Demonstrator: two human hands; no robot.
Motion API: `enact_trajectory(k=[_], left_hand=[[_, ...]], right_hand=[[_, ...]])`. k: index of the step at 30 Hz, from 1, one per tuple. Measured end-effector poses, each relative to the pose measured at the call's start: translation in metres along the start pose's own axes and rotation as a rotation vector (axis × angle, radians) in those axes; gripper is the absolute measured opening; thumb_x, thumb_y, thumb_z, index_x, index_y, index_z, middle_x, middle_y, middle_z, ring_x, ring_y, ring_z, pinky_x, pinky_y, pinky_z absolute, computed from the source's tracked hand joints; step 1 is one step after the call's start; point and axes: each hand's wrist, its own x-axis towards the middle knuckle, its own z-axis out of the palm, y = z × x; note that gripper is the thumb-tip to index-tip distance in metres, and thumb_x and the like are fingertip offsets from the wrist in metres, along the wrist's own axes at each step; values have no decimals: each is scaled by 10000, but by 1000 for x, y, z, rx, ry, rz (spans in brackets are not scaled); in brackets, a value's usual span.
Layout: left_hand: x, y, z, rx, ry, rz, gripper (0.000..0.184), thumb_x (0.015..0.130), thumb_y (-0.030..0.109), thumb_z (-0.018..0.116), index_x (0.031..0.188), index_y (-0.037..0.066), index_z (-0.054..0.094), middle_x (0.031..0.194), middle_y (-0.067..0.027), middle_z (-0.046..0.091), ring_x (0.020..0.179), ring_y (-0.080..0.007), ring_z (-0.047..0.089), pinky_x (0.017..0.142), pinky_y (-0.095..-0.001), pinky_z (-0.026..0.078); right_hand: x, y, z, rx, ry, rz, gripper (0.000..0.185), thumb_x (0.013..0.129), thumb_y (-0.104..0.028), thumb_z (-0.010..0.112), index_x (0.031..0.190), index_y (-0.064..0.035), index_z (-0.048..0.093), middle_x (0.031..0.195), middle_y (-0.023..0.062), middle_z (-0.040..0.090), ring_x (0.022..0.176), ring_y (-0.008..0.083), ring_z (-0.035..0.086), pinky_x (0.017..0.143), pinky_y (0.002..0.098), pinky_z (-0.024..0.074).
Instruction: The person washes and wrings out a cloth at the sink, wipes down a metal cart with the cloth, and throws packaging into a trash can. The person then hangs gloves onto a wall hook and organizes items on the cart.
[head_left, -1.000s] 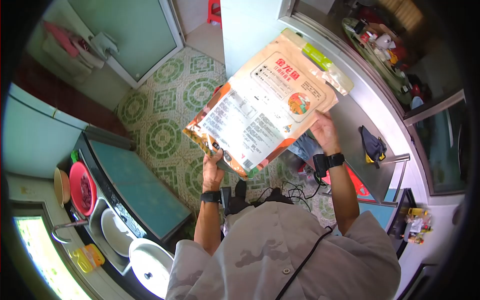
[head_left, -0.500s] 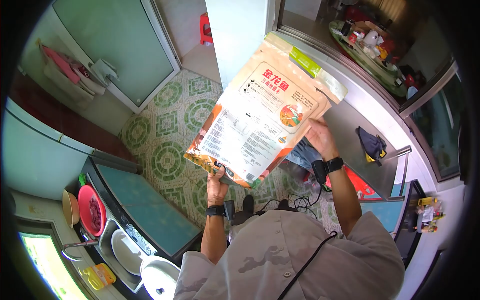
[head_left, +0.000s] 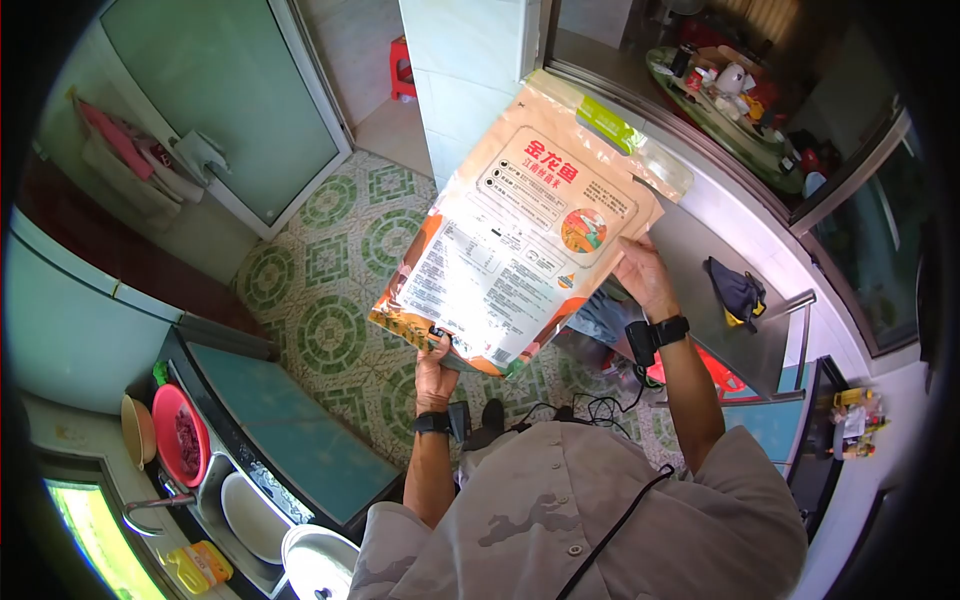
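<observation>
A large flat bag [head_left: 520, 230] with red Chinese lettering, a white printed panel and a green label at its top edge is held up, tilted, over the floor. My left hand [head_left: 435, 372] grips its lower left corner, thumb on the printed face. On the bag's right edge my right hand [head_left: 642, 275] is closed, thumb in front; the fingers behind the bag are hidden. Both wrists wear black straps with small devices.
At the left are a pink basin [head_left: 181, 436], a sink [head_left: 215, 500], a faucet [head_left: 150, 503] and a yellow bottle [head_left: 198, 567]. A metal counter [head_left: 700, 300] at the right bears a dark cloth item [head_left: 736, 292]. Black cables [head_left: 605, 408] lie on the floor.
The bag has shifted slightly left and down since the earliest frame, and its printed face is turned more squarely to view. Both hands have kept their grip. The room view has shifted a little.
</observation>
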Motion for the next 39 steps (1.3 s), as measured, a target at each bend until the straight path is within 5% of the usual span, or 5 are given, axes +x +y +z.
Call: enact_trajectory(k=[13,15,21,31,39], left_hand=[[14,-7,-10,50,41,-131,362,852,44,591,1200,14,495,1054,-41,590,1002,-196,563,886,-374,461],[11,-8,-7,314,341,-171,493,847,135,645,1279,22,437,1178,-82,557,1046,-226,528,874,-391,450],[-9,21,86,934,-152,185,935,752,297,774,1441,23,204,1435,-188,324,1309,-300,343,1024,-400,346],[4,65,110,624,-115,213,293,887,106,493,1157,-2,525,1057,-94,608,928,-179,593,811,-341,504],[6,152,65,141,-267,158,344,803,8,609,1134,-54,541,1046,-125,634,917,-210,639,777,-356,557]], right_hand=[[9,-6,36,-80,-38,-53,379,890,-7,524,1267,-32,498,1275,84,532,1183,182,493,1018,366,390],[18,1,33,-157,-83,-70,373,890,-13,531,1262,-15,500,1246,87,554,1147,168,518,1004,336,399],[23,74,108,-702,-22,-223,252,914,-47,537,1164,-32,559,1010,50,623,846,91,577,764,260,488],[6,85,174,-983,-313,-463,373,848,-177,656,1139,15,524,1091,163,583,939,230,628,792,338,550],[59,59,69,-1092,-64,137,614,858,-338,662,1328,-28,416,1242,177,527,1142,248,521,955,342,438]])
